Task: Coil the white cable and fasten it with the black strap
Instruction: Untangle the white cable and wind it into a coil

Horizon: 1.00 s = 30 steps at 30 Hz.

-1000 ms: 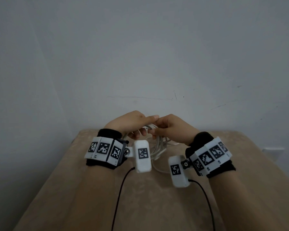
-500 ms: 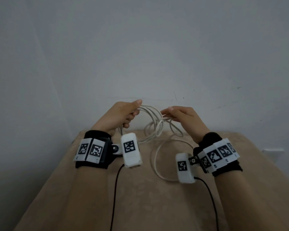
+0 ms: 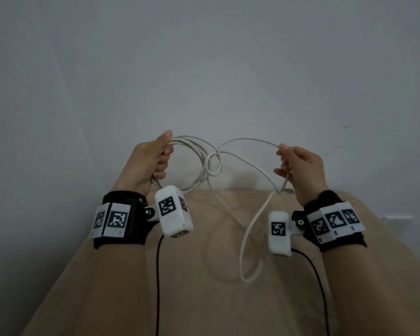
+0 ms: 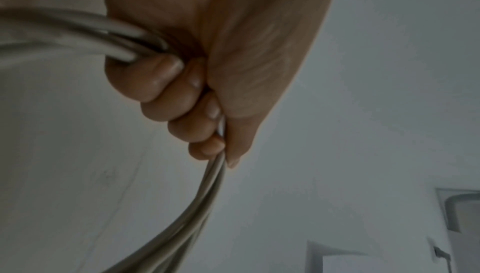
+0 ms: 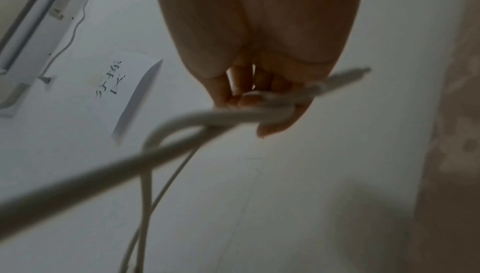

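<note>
The white cable point(image 3: 205, 163) hangs in the air between both raised hands, above the far edge of the tan table point(image 3: 204, 299). My left hand point(image 3: 153, 161) grips a bundle of several loops, fingers point(image 4: 166, 101) curled round the strands point(image 4: 197, 211). My right hand point(image 3: 298, 166) pinches a single strand near the cable's end, whose plug point(image 5: 348, 74) sticks out past the fingers point(image 5: 275, 121). One long loop point(image 3: 246, 251) droops from the right hand down to the tabletop. A small twist sits in the middle of the span. No black strap shows in any view.
A plain grey wall point(image 3: 204, 69) stands right behind the table. Black leads point(image 3: 157, 275) run from the wrist cameras toward me over the tabletop. A wall socket plate point(image 3: 395, 219) sits low at the right. The right wrist view shows a paper note point(image 5: 122, 86) on the wall.
Both hands have risen from the tabletop and drawn apart, left going left, right going right. The cable, bunched between them a second ago, now spans the gap with a loop hanging down.
</note>
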Tool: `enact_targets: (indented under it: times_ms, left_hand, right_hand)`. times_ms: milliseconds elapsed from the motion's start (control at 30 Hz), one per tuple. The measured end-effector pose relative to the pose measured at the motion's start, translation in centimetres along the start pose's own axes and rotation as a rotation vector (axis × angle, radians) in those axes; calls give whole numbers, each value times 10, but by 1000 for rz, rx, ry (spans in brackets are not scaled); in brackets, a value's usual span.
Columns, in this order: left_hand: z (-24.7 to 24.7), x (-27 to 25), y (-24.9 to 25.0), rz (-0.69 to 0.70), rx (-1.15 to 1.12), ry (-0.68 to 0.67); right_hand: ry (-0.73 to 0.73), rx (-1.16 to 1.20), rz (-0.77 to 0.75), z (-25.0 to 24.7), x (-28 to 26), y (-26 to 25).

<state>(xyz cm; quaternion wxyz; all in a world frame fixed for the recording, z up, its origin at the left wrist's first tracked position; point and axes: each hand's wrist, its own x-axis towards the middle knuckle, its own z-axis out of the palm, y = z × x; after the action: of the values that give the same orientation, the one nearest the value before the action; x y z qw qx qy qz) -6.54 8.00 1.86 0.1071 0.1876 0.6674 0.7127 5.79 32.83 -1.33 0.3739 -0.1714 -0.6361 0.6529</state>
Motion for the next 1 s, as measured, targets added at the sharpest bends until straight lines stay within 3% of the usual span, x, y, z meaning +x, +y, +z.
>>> enact_targets:
  times_ms: [233, 333, 433, 533, 600, 667, 767, 833, 900, 1000]
  left_hand:
    - [-24, 4, -1, -36, -110, 181]
    - [-20, 3, -1, -2, -16, 171]
    - [-8, 1, 3, 16, 90, 124]
    - [4, -1, 6, 17, 150, 61]
    - [13, -3, 8, 25, 182, 18]
    - [20, -5, 9, 26, 203, -10]
    - [24, -5, 10, 35, 226, -11]
    - [23, -5, 8, 35, 244, 4]
    - [22, -4, 7, 30, 236, 16]
    - [13, -2, 6, 14, 202, 80]
  right_hand:
    - [328, 111, 203, -34, 14, 15]
    - [325, 166, 304, -37, 19, 23]
    - [244, -56, 334, -31, 22, 31]
    - [185, -520, 129, -19, 14, 22]
    - [116, -578, -127, 0, 1, 5]
    - [-75, -526, -319, 20, -11, -7]
    - [-409, -678, -417, 38, -25, -13]
    - [-502, -723, -408, 43, -28, -14]
    - [-406, -644, -408, 43, -27, -14]
    - [-115, -514, -340, 30, -16, -8]
